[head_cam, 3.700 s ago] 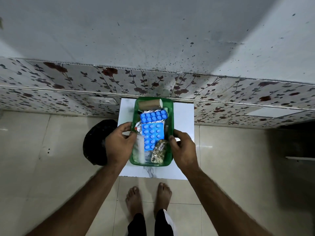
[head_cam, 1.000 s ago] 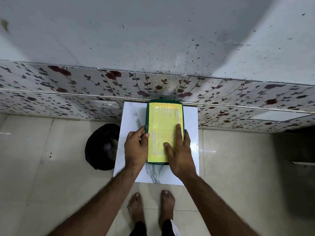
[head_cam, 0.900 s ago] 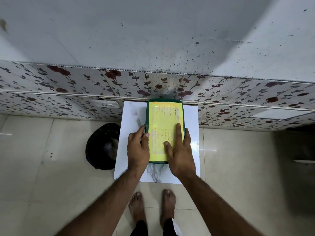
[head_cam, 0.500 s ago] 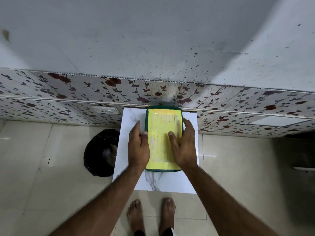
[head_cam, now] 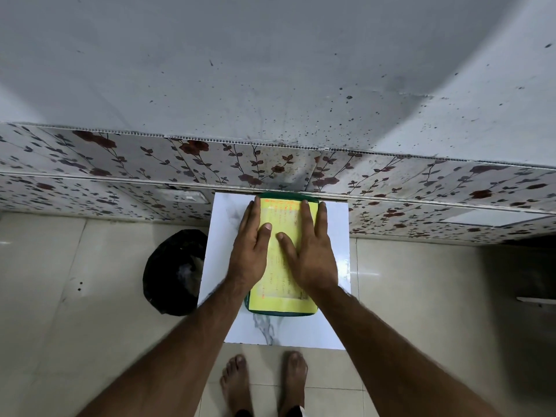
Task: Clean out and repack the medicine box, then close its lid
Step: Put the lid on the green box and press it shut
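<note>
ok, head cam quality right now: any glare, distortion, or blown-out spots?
Head view: strong wide-angle bowing, the floral wall band curves. The yellow lid is overexposed, its print unreadable. Small glare patches on the floor tiles and white table. Broad soft shadow over the grey wall. Both hands, left and right, look sharp, flat on the lid.

Glossy marble-look tabletop [head_cam: 301,332], perhaps paper-labelled green plastic lid [head_cam: 282,313]

medicine box [head_cam: 282,308] on table [head_cam: 331,296], bin [head_cam: 171,275] left, wall [head_cam: 270,85] behind
</note>
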